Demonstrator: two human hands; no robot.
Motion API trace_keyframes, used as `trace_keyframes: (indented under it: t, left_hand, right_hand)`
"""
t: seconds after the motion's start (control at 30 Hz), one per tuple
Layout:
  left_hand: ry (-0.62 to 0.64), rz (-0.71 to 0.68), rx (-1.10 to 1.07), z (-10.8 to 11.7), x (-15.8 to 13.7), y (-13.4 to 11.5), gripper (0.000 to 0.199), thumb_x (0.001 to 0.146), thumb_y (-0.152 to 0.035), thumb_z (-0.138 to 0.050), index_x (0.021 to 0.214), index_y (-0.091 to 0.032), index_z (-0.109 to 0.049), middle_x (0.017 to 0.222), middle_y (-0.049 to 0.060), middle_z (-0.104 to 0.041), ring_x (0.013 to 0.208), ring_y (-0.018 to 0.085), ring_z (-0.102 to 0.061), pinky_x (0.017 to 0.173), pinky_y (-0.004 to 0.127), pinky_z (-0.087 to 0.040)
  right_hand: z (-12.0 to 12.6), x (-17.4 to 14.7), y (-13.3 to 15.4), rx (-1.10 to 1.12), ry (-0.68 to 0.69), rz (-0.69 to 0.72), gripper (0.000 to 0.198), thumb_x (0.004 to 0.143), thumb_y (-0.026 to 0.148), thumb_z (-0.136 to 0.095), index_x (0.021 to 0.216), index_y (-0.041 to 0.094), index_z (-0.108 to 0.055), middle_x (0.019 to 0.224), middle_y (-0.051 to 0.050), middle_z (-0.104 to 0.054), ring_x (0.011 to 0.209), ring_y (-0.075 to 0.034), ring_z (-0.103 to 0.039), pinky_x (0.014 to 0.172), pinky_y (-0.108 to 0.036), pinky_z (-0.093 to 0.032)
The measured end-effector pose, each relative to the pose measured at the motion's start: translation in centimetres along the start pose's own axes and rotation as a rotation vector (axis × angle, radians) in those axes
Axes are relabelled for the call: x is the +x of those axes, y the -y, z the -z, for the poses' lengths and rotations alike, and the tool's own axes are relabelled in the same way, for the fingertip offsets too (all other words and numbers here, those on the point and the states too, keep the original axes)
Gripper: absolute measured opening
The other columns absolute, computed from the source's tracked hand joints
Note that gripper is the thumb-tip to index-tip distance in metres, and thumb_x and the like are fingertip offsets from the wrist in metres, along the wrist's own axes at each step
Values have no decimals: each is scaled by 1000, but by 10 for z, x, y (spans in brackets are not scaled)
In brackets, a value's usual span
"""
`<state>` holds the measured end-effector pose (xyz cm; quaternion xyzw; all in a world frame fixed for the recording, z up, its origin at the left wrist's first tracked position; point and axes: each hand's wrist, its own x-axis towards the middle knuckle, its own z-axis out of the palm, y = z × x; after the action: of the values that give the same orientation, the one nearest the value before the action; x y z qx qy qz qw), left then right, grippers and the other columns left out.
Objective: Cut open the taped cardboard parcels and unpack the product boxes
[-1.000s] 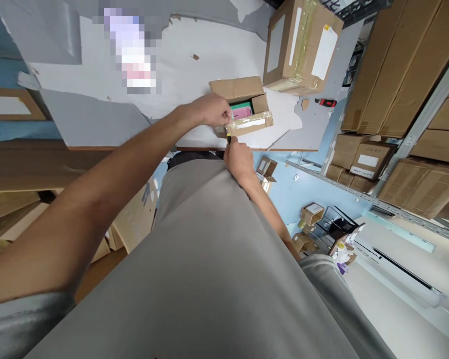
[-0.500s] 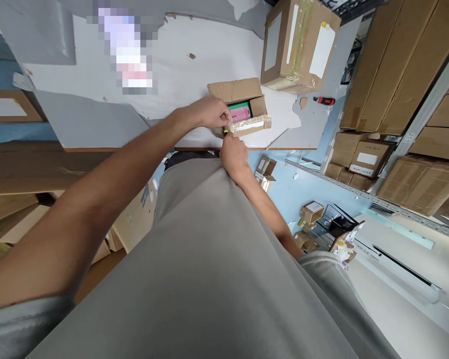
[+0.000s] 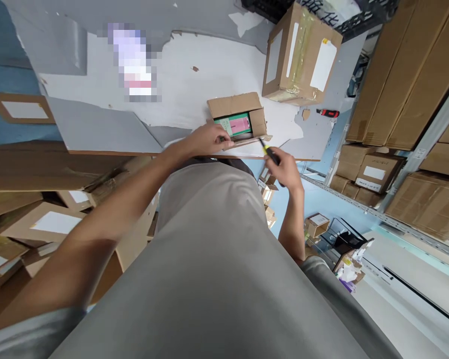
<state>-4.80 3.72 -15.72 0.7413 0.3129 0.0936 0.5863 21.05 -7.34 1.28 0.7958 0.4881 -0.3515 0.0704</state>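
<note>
At the table's front edge lies a small cardboard box (image 3: 235,104) with its top flaps standing open. Inside it shows a green and pink package (image 3: 241,124). My left hand (image 3: 209,138) is closed on the near left side of this box, fingers curled at the near flap; the exact grip is partly hidden. My right hand (image 3: 287,169) is wrapped round a black and yellow utility knife (image 3: 271,153), its tip pointing up and left, close to the box's near right corner.
A larger taped cardboard box (image 3: 303,55) stands at the back right. A red and black cutter (image 3: 328,113) lies right of it on the table (image 3: 97,119). Shelves with cartons (image 3: 374,169) rise at the right; several boxes (image 3: 56,222) are piled below left. One item on the table is blurred out.
My right hand has moved right with the utility knife, away from my left hand. The near flap has swung down and outward, and more of the package shows.
</note>
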Motion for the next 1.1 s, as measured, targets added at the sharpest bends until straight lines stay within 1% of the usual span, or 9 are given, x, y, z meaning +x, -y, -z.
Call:
trace_keyframes:
  t: [0.13,0.3,0.43,0.53,0.63,0.77,0.87,0.97,1.1]
  left_hand:
    - [-44,85,-51,-18,-13,-19,57,111,-65,-51,104,-24,-91,112,11,-83,101,27,-76,92,37,-56]
    - [-181,260,34,-44,-18,-35,42,104,-59,-65,100,-24,-87,110,10,-79,95,26,-74,90,39,-56]
    - [-346,442,70,-70,-25,-48,36,99,-57,-78,112,-25,-83,121,9,-73,91,25,-72,94,42,-61]
    - [-502,567,77,-92,-32,-54,49,97,-60,-83,130,-25,-77,136,11,-66,100,27,-74,101,46,-65]
    - [-635,617,136,-112,-35,-53,68,94,-69,-87,142,-25,-70,159,18,-55,137,38,-69,117,55,-62]
    - [-670,632,224,-127,-30,-40,100,84,-79,-94,164,-30,-57,185,24,-31,166,53,-46,132,70,-48]
    - [-696,637,221,-131,-22,-31,113,81,-79,-96,173,-33,-49,192,25,-21,170,56,-42,133,74,-45]
    - [-713,639,242,-132,-13,-30,113,81,-73,-98,175,-33,-49,194,25,-17,172,56,-41,134,75,-44]
    - [-687,645,301,-132,-3,-36,108,82,-62,-100,174,-35,-52,196,22,-16,175,56,-36,134,77,-43]
  right_hand:
    - [-2,80,-73,-81,-235,-135,43,116,32,-50,152,15,-68,116,-16,-84,100,-30,-80,96,-39,-59]
    - [-32,174,-124,-115,-197,-244,66,111,19,-54,174,4,-46,147,-29,-76,130,-36,-74,115,-46,-55]
    - [-50,208,-146,-125,-130,-244,76,111,22,-57,182,4,-36,159,-34,-65,134,-37,-72,116,-49,-58]
    - [-52,214,-154,-160,-132,-206,75,109,21,-55,180,4,-38,160,-34,-61,138,-39,-71,118,-51,-58]
    - [-47,204,-144,-143,-196,-64,68,110,22,-51,176,7,-44,162,-33,-59,148,-39,-65,123,-54,-55]
    - [-40,169,-93,-86,-234,334,57,120,31,-42,174,17,-52,175,-26,-52,167,-35,-49,137,-59,-44]
    - [-40,148,-44,-173,-149,590,51,122,38,-49,168,20,-63,195,-19,-31,185,-37,-16,145,-66,-29]
    - [-39,143,-9,-217,-19,691,46,120,40,-56,156,18,-73,197,-16,-27,188,-36,-5,148,-70,-19]
    - [-30,145,8,-175,55,687,52,120,44,-54,157,12,-72,196,-23,-27,188,-38,-7,147,-72,-20]
